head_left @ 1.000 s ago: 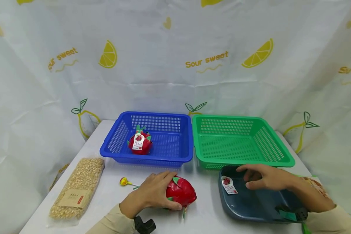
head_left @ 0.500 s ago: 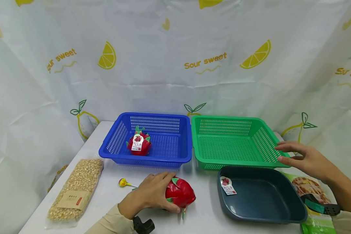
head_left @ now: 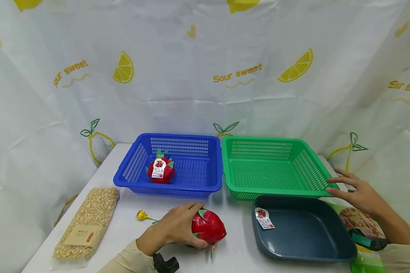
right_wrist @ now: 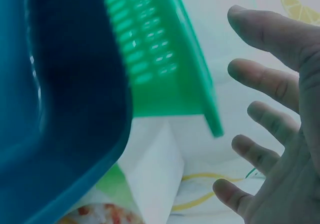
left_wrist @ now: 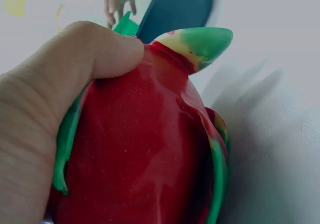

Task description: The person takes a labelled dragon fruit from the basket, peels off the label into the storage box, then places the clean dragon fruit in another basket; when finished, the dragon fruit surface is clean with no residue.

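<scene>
My left hand (head_left: 175, 224) grips a red dragon fruit (head_left: 209, 226) with green-tipped scales, low over the table. In the left wrist view the thumb (left_wrist: 107, 54) presses along the fruit's glossy skin. A thin coloured tip pokes out beneath it. My right hand (head_left: 358, 195) hangs with spread fingers beside the front right corner of the green basket (head_left: 276, 192), holding nothing. In the right wrist view its fingers (right_wrist: 265, 79) stand apart from the basket rim. A second dragon fruit (head_left: 165, 176), with a white label, sits in the blue basket (head_left: 171, 189).
A dark blue basin (head_left: 304, 235) with a fruit sticker (head_left: 264, 218) stands before the green basket. Right of it, partly under my right arm, lies a green food packet (head_left: 367, 261). A bag of pale kernels (head_left: 89, 212) and a yellow-red lollipop (head_left: 141, 215) lie at left.
My right hand has moved from above the dark basin out to the right, then dipped slightly by the green basket's corner. The left hand stays on the dragon fruit.
</scene>
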